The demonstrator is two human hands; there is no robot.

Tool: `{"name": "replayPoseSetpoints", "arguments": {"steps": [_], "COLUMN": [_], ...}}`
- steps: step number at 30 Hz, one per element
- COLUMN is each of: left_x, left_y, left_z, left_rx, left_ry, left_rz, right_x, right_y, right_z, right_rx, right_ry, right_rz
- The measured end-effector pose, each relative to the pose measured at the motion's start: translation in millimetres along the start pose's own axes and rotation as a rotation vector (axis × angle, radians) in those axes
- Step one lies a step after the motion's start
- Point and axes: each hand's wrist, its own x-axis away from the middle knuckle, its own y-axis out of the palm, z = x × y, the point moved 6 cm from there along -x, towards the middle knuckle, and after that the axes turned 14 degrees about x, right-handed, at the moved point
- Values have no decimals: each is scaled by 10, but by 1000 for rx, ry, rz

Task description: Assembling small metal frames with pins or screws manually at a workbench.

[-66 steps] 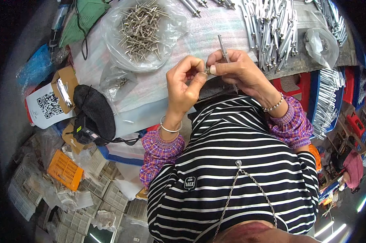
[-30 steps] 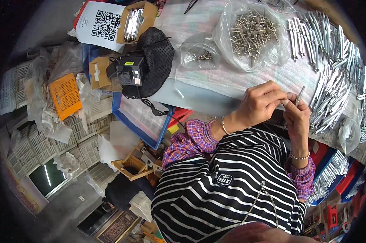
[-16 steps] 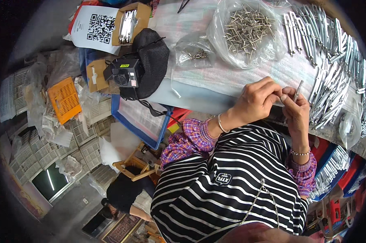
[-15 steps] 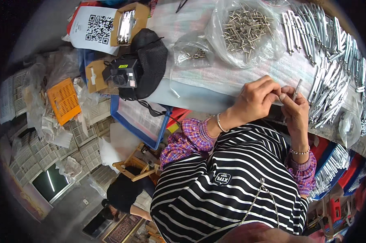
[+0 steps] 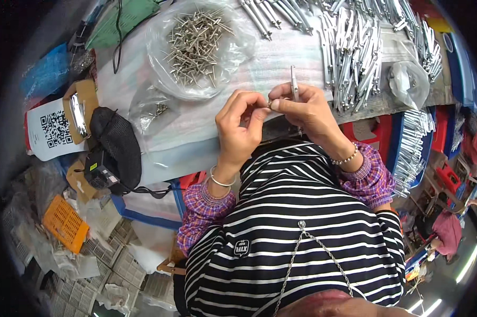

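My left hand (image 5: 241, 126) is closed, thumb and forefinger pinching something small at their tips, too little of it showing to name. Right against those fingertips, my right hand (image 5: 308, 114) grips a slim silvery metal bar (image 5: 294, 83). The bar's upper end rises above the fingers, and its lower end shows under the palm. My right thumb also presses at the point where both hands meet. Beyond the left hand lies an open clear plastic bag (image 5: 233, 50) heaped with small metal pins (image 5: 196, 47).
A smaller bag (image 5: 153, 112) with a few metal bits lies left of the big one. Piles of silvery metal bars (image 5: 353, 58) cover the table's right side, beside a crumpled bag (image 5: 409, 84). A black mesh-covered device (image 5: 117, 145) stands at the left edge, near an orange crate (image 5: 65, 223).
The view has swung to the right, so the table and hands appear further left. Both hands still meet at the fingertips, and more of the metal bar shows above the right hand.
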Motion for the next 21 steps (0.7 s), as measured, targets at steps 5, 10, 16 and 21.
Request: {"name": "replayPoseSetpoints", "arguments": {"steps": [5,10,16,21], "left_x": [-8,-10,-10,6], "left_y": [40,64,35,47], "left_z": [25,15,-56,-167], "left_rx": [-26,-85,56,433], "left_ry": [9,38,-77,-295], "left_rz": [-22,-32,17,-14], "right_x": [9,32,39,42], "right_y": [-19,-41,-25,-20], "right_z": [-16,-55,-88,-105], "right_rx": [88,156,189,229], "right_ry": [-65,-125,-271,-252], "right_rz": [28,54,88,73]}}
